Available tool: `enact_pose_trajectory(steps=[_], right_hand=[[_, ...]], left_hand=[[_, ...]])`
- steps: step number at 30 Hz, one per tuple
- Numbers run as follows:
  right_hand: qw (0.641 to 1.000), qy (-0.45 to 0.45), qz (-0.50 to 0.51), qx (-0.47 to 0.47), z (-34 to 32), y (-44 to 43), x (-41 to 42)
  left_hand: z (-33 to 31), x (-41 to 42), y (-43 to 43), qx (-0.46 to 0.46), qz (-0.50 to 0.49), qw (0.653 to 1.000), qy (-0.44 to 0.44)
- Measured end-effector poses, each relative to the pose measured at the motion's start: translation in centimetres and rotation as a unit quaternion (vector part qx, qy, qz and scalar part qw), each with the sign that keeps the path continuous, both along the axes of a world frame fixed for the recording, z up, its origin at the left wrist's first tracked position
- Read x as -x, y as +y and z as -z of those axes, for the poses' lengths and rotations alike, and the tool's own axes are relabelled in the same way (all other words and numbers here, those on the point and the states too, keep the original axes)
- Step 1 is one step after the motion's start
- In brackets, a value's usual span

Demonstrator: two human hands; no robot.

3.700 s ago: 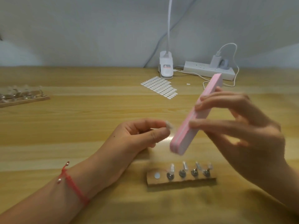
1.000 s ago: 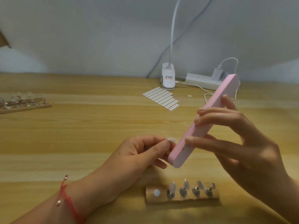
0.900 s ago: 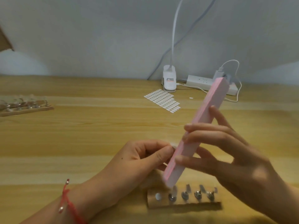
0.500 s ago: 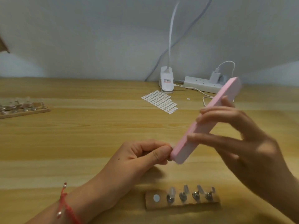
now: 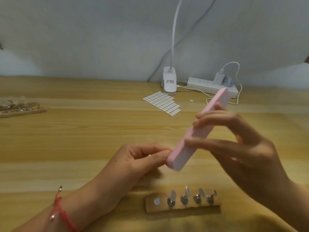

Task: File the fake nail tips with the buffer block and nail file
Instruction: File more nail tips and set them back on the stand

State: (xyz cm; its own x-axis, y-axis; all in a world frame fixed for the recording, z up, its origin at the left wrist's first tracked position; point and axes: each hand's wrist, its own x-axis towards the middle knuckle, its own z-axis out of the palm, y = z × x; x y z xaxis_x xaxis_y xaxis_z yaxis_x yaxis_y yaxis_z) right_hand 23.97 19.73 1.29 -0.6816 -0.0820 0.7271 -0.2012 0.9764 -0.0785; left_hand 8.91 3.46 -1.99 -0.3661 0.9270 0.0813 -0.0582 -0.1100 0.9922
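Note:
My right hand point(image 5: 240, 153) holds a long pink buffer block point(image 5: 197, 129) slanted, its lower end down by my left fingertips. My left hand point(image 5: 142, 158) pinches a small nail tip between thumb and forefinger; the tip itself is hidden behind the block's lower end. A short wooden holder strip point(image 5: 183, 205) lies near the front edge with several clear nail tips point(image 5: 172, 195) standing on metal pegs and one bare white pad at its left end.
A second wooden strip with nail tips point(image 5: 20, 108) lies at the far left. A sheet of white adhesive tabs point(image 5: 163, 102), a clip lamp base point(image 5: 169, 82) and a power strip point(image 5: 212, 86) with cables sit at the back by the wall.
The buffer block has stroked back and forth against the pinched nail tip, its angle shifting; its lower end now sits lower and closer to my left thumb. My left hand stayed nearly still.

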Motion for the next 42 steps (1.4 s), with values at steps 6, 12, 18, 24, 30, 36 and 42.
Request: enact_pose_trajectory(steps=[6,12,18,24,30,36,42], right_hand=[[0.997,-0.021,-0.06,-0.04,0.9,-0.9,0.0],[0.997,-0.02,-0.069,-0.018,1.7,-1.7,0.2],[0.999,0.009,-0.026,0.027,0.7,-0.6,0.2],[1.0,0.004,-0.026,0.007,0.5,0.0,0.2],[0.995,-0.03,-0.088,-0.022,1.6,-1.3,0.0],[0.995,-0.027,-0.097,0.005,1.6,-2.0,0.0],[0.998,-0.011,-0.043,0.034,1.0,-0.8,0.1]], left_hand=[[0.0,0.2,0.0,0.012,-0.004,0.999,-0.036],[-0.3,0.2,-0.1,0.015,-0.02,0.997,-0.069],[-0.5,-0.2,-0.1,0.013,0.007,0.999,-0.042],[-0.3,0.0,-0.1,0.012,-0.013,0.999,-0.038],[-0.5,0.0,-0.2,0.002,-0.001,0.999,-0.045],[-0.8,-0.1,-0.3,0.009,0.022,0.999,-0.04],[-0.8,-0.1,-0.3,0.022,0.014,0.999,-0.027]])
